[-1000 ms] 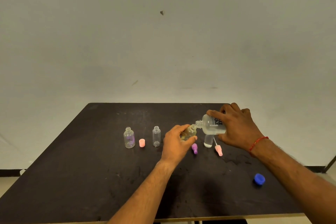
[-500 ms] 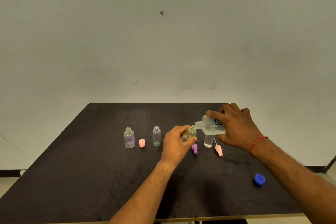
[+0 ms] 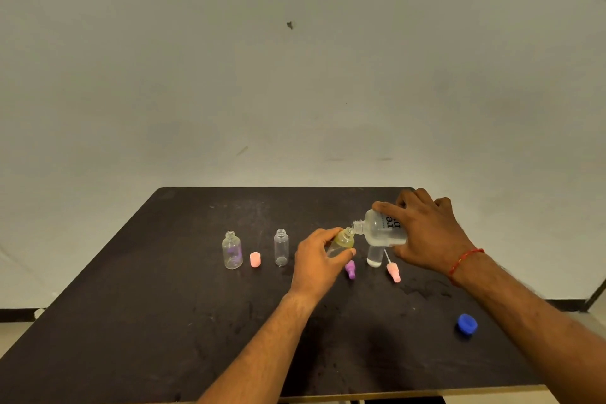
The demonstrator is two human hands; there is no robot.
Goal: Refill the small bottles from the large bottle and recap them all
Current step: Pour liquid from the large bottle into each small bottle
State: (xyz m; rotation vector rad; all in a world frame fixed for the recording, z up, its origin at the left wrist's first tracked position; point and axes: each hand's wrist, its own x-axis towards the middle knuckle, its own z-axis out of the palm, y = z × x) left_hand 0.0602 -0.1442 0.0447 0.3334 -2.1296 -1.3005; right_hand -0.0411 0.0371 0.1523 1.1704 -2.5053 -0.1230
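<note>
Large bottle: tipped almost flat above the bench, with its mouth meeting the neck of the yellowish small bottle.
Look: clear plastic with dark print and a threaded neck; clear liquid lies along its low side.
Handling: I judge it light, part-full, smooth and slightly squeezable. It is best held round the wide body.
Right grip: wrapped over the large bottle's body from above.
Left grip: fingers and thumb curled round the yellowish small bottle, which tilts toward the spout.
Risk: the necks are narrow, so I expect a spill if the mouths drift apart.
Waiting: the purple-printed bottle and slim bottle stand uncapped to the left.
Caps: the pink cap, purple cap and blue cap lie loose.
</note>
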